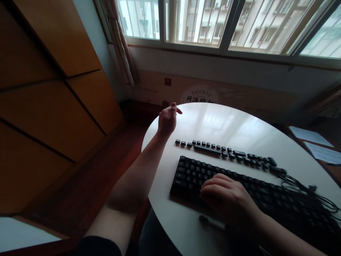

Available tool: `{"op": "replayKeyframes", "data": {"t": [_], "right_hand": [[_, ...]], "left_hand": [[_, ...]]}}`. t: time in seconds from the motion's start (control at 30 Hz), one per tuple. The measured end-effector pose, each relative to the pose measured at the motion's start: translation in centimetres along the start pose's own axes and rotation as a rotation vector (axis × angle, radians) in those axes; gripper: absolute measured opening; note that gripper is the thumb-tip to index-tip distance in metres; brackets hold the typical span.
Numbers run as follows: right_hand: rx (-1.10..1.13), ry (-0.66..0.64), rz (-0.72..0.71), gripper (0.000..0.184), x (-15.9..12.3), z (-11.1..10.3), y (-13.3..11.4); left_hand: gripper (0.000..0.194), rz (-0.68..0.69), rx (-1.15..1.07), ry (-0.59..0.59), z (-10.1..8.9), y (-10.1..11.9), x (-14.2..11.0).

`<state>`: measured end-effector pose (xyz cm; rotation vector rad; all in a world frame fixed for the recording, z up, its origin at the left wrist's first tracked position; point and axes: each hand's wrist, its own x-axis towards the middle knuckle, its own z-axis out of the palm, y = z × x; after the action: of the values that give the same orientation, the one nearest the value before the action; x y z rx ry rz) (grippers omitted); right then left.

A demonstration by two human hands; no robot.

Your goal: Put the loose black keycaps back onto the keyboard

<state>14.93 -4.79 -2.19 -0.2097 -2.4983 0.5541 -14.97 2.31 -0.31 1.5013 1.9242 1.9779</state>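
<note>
A black keyboard (186, 170) lies slanted on the round white table (186, 227). My right hand (231, 199) is over its left half, the fingers bent together and the tips down at the keys. The thumb and whatever it pinches are hidden below. Beyond the keyboard, loose black keycaps (218, 147) stand in two rough rows, a long space bar keycap (207, 149) among them. My left hand (167, 120) is at the table's far left edge, thumb raised and one finger pointing right, with nothing visible in it. A dark slim object (211, 223), blurred, lies in front of the keyboard.
A coiled black cable (306, 190) rests on the right of the table. Papers (311, 137) lie on a brown surface farther right. Wooden cabinets (85, 103) stand on the left, and a barred window (197, 21) and a curtain (122, 46) are behind.
</note>
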Motion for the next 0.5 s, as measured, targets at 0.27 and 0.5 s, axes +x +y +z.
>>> {"op": "replayKeyframes", "data": {"t": [0.27, 0.5], "right_hand": [[-0.097, 0.037, -0.036, 0.009, 0.4, 1.5, 0.3], [-0.151, 0.066, -0.088, 0.01, -0.2, 1.7, 0.3]], "left_hand": [[0.06, -0.052, 0.017, -0.028, 0.3, -1.2, 0.1], [0.047, -0.069, 0.026, -0.031, 0.4, -1.3, 0.2]]}}
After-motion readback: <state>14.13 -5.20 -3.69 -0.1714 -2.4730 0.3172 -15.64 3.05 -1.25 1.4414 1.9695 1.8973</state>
